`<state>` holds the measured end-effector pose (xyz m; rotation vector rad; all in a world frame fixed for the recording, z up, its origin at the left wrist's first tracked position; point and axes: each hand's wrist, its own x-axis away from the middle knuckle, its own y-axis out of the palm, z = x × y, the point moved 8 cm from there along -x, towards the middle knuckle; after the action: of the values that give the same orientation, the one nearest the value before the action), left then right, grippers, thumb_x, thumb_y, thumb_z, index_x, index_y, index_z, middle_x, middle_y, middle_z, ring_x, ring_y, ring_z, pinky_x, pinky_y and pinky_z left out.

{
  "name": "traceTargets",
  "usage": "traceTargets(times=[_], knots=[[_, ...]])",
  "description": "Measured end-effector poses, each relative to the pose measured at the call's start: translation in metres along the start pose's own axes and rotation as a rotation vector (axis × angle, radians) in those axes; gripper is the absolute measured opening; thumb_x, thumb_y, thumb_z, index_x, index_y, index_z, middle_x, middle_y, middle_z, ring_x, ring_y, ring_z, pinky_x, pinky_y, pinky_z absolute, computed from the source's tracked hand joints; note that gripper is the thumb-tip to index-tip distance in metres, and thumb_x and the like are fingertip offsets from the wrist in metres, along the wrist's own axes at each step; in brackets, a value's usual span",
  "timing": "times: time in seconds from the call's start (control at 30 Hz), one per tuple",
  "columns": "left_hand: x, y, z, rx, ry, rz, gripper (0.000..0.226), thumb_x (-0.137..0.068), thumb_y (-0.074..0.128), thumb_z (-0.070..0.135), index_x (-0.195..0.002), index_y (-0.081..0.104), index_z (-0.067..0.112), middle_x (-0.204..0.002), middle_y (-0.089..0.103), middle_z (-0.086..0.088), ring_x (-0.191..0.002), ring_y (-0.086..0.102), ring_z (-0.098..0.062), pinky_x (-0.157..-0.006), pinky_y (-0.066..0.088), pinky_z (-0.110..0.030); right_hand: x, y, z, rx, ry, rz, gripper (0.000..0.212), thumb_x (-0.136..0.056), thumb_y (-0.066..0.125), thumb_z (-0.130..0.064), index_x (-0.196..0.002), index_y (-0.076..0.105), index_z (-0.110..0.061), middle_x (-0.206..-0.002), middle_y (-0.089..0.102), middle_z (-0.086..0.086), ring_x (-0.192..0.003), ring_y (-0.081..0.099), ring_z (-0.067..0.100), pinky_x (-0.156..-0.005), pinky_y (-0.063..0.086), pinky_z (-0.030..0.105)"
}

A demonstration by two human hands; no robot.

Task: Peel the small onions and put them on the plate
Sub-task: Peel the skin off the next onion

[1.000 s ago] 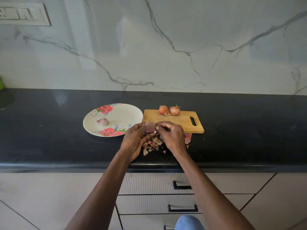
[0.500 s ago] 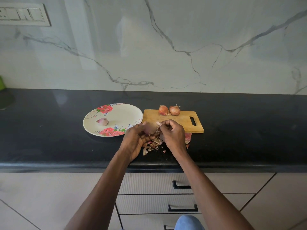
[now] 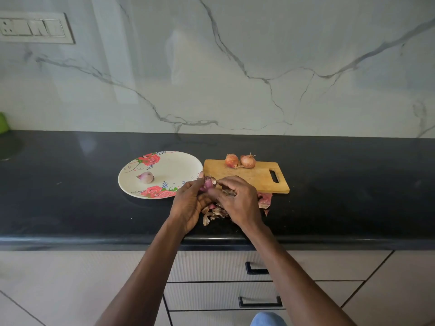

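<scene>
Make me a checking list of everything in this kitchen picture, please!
Surface: black countertop, glossy, with a few specks.
Job's things: one peeled onion on the floral plate; two unpeeled onions at the far edge of the wooden cutting board; a half-peeled onion held between both hands.
Clutter: onion skins piled on the counter under the hands.
Grippers: left hand grips the half-peeled onion; right hand pinches at its skin.
Cables: nothing seen.
Surroundings: marble wall, switch panel, drawers below.
</scene>
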<state>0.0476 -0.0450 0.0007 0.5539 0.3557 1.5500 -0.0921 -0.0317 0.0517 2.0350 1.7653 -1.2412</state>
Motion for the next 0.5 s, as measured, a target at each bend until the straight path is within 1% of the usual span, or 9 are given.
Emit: traceTargets(times=[0.07, 0.17, 0.23, 0.27, 0.33, 0.4, 0.43, 0.5], knots=[[-0.002, 0.000, -0.001, 0.007, 0.003, -0.005, 0.042, -0.088, 0.072, 0.034, -0.111, 0.061, 0.000, -0.081, 0.068, -0.013, -0.065, 0.069, -0.021, -0.062, 0.061, -0.031, 0.000, 0.002, 0.002, 0.021, -0.008, 0.003, 0.033, -0.081, 0.083, -0.023, -0.109, 0.076, -0.007, -0.101, 0.072, 0.001, -0.091, 0.066, 0.010, -0.079, 0.056, 0.022], [-0.002, 0.004, 0.000, 0.003, 0.011, -0.044, 0.035, -0.081, 0.074, 0.029, -0.098, 0.068, -0.001, -0.085, 0.070, -0.016, -0.072, 0.071, -0.023, -0.073, 0.063, -0.033, 0.000, -0.001, 0.004, 0.031, 0.016, 0.030, 0.029, -0.084, 0.080, -0.021, -0.108, 0.076, -0.005, -0.101, 0.073, 0.003, -0.091, 0.066, 0.009, -0.078, 0.056, 0.021], [-0.001, 0.007, 0.001, 0.002, 0.011, -0.069, 0.031, -0.081, 0.074, 0.027, -0.093, 0.070, -0.002, -0.086, 0.071, -0.018, -0.073, 0.072, -0.023, -0.070, 0.064, -0.031, -0.001, -0.002, 0.006, 0.018, 0.038, 0.043, 0.022, -0.086, 0.078, -0.019, -0.104, 0.077, -0.005, -0.098, 0.073, 0.002, -0.089, 0.066, 0.010, -0.077, 0.056, 0.022], [0.000, 0.008, 0.001, -0.008, 0.009, -0.079, 0.030, -0.081, 0.073, 0.026, -0.091, 0.071, -0.002, -0.087, 0.071, -0.018, -0.073, 0.073, -0.023, -0.068, 0.063, -0.029, -0.001, -0.003, 0.007, 0.016, 0.045, 0.048, 0.017, -0.087, 0.077, -0.016, -0.101, 0.077, -0.006, -0.095, 0.073, 0.002, -0.087, 0.066, 0.010, -0.076, 0.056, 0.024], [0.001, 0.010, 0.001, -0.023, 0.011, -0.083, 0.026, -0.085, 0.071, 0.023, -0.088, 0.070, -0.002, -0.086, 0.071, -0.019, -0.071, 0.073, -0.023, -0.067, 0.063, -0.028, -0.002, -0.004, 0.007, 0.028, 0.049, 0.053, 0.008, -0.087, 0.075, -0.010, -0.094, 0.077, -0.007, -0.090, 0.072, 0.001, -0.084, 0.066, 0.011, -0.073, 0.055, 0.025], [0.003, 0.010, 0.000, -0.037, 0.012, -0.056, 0.018, -0.089, 0.069, 0.018, -0.089, 0.065, 0.000, -0.085, 0.072, -0.017, -0.069, 0.073, -0.022, -0.066, 0.063, -0.028, -0.002, -0.002, 0.008, 0.054, 0.048, 0.041, 0.003, -0.088, 0.073, -0.007, -0.090, 0.075, -0.006, -0.086, 0.070, 0.002, -0.081, 0.063, 0.012, -0.071, 0.053, 0.022], [0.004, 0.009, 0.000, -0.048, 0.008, -0.046, 0.018, -0.089, 0.070, 0.017, -0.093, 0.062, 0.001, -0.086, 0.073, -0.017, -0.070, 0.073, -0.023, -0.064, 0.062, -0.028, -0.002, -0.001, 0.008, 0.068, 0.049, 0.027, 0.002, -0.089, 0.071, -0.005, -0.088, 0.073, -0.005, -0.086, 0.069, 0.003, -0.080, 0.062, 0.013, -0.070, 0.051, 0.022], [0.003, 0.009, 0.001, -0.059, 0.008, -0.051, 0.033, -0.082, 0.076, 0.019, -0.103, 0.055, 0.002, -0.089, 0.074, -0.017, -0.074, 0.073, -0.026, -0.064, 0.060, -0.030, -0.001, 0.004, 0.007, 0.102, 0.040, 0.000, 0.005, -0.091, 0.068, -0.004, -0.086, 0.067, -0.004, -0.084, 0.065, 0.004, -0.077, 0.059, 0.014, -0.067, 0.049, 0.022]])
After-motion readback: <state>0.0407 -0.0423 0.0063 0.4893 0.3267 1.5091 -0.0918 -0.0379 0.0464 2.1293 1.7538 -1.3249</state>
